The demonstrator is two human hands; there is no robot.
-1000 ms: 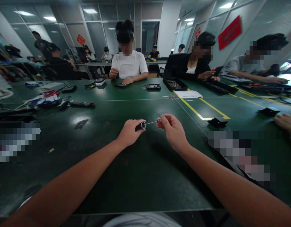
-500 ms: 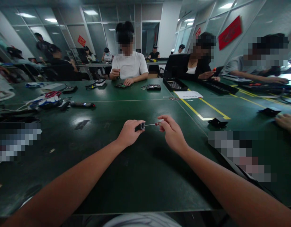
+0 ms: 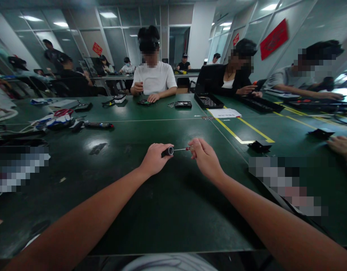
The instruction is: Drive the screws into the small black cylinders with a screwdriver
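Note:
My left hand grips a short black cylindrical handle with a silver ring at its open end. A thin metal bit with a red band sticks out of that end toward my right hand, whose fingertips pinch the bit's far end. Both hands hover just above the dark green table, close to each other near its middle.
Three people sit across the table with small devices, a black tray and a white paper. Tools and cables lie at the left. A small black part rests by yellow tape lines; another person's hand is at the right edge.
The bit has slid further into the handle, leaving less of its shaft showing. My right hand came closer to the left one and sank slightly.

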